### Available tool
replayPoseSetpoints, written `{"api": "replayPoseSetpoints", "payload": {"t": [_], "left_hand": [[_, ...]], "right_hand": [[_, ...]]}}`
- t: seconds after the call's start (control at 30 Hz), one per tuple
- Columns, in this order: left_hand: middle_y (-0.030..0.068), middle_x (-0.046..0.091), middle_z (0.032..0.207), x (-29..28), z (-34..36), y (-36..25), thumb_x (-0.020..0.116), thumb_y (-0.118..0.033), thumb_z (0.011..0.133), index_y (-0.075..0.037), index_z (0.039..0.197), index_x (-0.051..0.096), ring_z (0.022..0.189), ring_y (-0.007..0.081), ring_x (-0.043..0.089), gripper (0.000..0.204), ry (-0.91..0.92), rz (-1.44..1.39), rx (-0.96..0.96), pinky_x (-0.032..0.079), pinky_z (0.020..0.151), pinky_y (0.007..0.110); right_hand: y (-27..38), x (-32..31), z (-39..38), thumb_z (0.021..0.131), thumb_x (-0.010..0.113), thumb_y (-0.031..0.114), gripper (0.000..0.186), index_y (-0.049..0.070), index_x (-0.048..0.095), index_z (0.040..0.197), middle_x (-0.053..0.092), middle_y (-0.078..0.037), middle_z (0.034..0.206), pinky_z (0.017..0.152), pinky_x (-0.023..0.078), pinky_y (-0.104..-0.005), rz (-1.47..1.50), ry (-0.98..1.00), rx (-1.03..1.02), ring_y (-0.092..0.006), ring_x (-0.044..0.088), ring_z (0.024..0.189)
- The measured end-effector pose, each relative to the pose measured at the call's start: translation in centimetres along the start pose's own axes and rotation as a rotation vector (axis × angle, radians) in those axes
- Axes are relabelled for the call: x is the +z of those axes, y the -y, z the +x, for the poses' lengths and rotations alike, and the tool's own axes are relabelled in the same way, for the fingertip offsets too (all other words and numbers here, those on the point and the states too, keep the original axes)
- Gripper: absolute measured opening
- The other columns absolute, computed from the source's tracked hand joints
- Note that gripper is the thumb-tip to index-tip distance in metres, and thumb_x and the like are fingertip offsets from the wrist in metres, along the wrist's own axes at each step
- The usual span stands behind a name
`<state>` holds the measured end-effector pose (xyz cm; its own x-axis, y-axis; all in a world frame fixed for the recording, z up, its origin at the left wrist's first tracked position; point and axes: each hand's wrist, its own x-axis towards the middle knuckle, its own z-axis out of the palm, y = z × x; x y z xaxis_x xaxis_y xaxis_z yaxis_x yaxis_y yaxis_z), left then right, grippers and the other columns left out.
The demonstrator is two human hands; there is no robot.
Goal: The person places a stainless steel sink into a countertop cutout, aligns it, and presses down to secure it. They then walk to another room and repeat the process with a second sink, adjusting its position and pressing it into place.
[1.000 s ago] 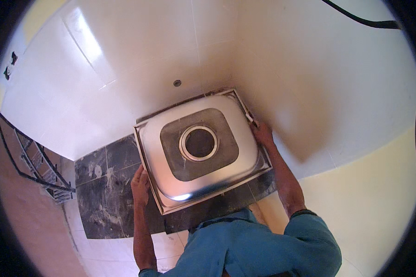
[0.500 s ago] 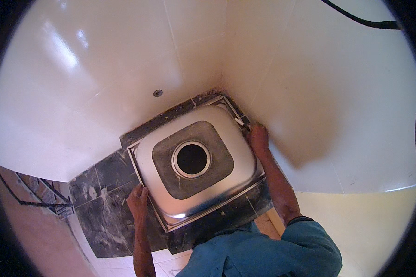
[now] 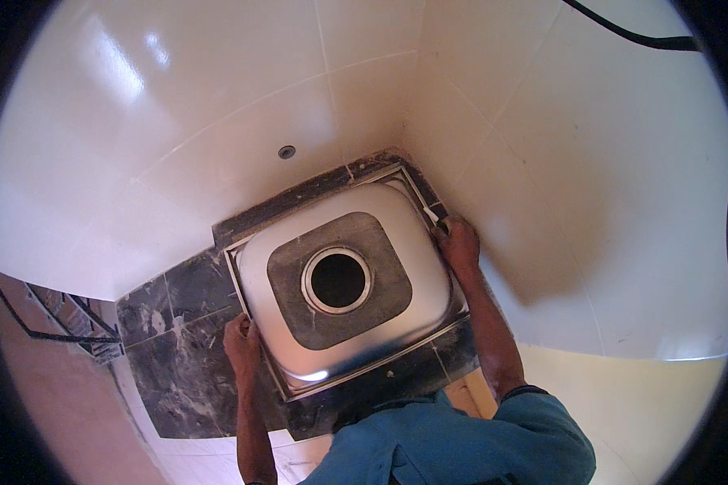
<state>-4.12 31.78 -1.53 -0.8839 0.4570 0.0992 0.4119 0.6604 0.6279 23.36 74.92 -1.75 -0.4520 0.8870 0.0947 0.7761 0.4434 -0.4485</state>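
Observation:
A stainless steel sink (image 3: 429,275) lies bottom up on a dark tiled countertop (image 3: 194,364), its bowl bulging upward. A grey pad (image 3: 388,283) surrounds its round drain hole (image 3: 338,280). My left hand (image 3: 241,343) is closed at the left rim, its fingertips against the edge. At the far right rim, my right hand (image 3: 459,241) pinches a slim white-tipped stick, perhaps a marker (image 3: 431,216), with the tip beside the sink's edge. The stick's other end is hidden in my fingers.
Pale glossy tiled walls (image 3: 218,105) meet in a corner behind the countertop. A small round wall fitting (image 3: 286,152) sits above the sink. Black metal framework (image 3: 73,323) stands at the left. A dark cable (image 3: 631,36) hangs at the upper right.
My right hand has slid slightly toward me along the right rim with the white-tipped stick. My left hand stays at the left rim. The view has shifted a little.

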Motion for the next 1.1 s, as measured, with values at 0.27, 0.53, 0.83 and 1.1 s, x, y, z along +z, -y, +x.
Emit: {"api": "replayPoseSetpoints", "payload": {"t": [0.27,0.53,0.83,1.1], "left_hand": [[0.0167,0.068,0.099,0.3,0.0,-0.8,0.068,-0.022,0.09,-0.001,0.11,0.071,0.091,0.0295,0.067,0.03,-0.032,0.02,-0.057,0.052,0.083,0.039],[0.0158,0.068,0.099,-0.4,-0.9,-1.2,0.069,-0.02,0.09,-0.001,0.112,0.069,0.091,0.0283,0.067,0.03,-0.006,0.066,0.021,0.052,0.082,0.039],[0.0166,0.069,0.103,0.2,-2.4,-1.0,0.066,-0.017,0.09,0.001,0.112,0.068,0.092,0.0327,0.067,0.028,0.001,0.179,0.015,0.052,0.084,0.042],[0.0193,0.069,0.11,0.6,-2.0,2.2,0.065,-0.018,0.092,0.002,0.115,0.067,0.097,0.0336,0.067,0.03,-0.008,0.122,0.02,0.051,0.087,0.042]], "right_hand": [[-1.1,1.1,0.1,0.089,0.069,0.036,0.033,0.008,0.071,0.106,0.068,-0.02,0.101,0.086,0.051,-0.0506,-0.073,-0.089,-0.055,-0.0397,0.064,0.097],[0.9,-4.7,-4.6,0.089,0.067,0.031,0.03,0.008,0.071,0.109,0.067,-0.021,0.099,0.086,0.051,-0.0511,-0.092,0.158,0.107,-0.0406,0.064,0.098],[-3.2,-6.8,-15.7,0.091,0.064,0.025,0.025,0.006,0.068,0.106,0.064,-0.023,0.107,0.086,0.051,-0.0528,0.033,0.007,0.228,-0.0434,0.063,0.098],[-6.7,-6.9,-19.5,0.091,0.065,0.038,0.037,0.005,0.07,0.107,0.068,-0.022,0.1,0.084,0.051,-0.049,0.203,-0.03,0.366,-0.0418,0.064,0.097]]}}
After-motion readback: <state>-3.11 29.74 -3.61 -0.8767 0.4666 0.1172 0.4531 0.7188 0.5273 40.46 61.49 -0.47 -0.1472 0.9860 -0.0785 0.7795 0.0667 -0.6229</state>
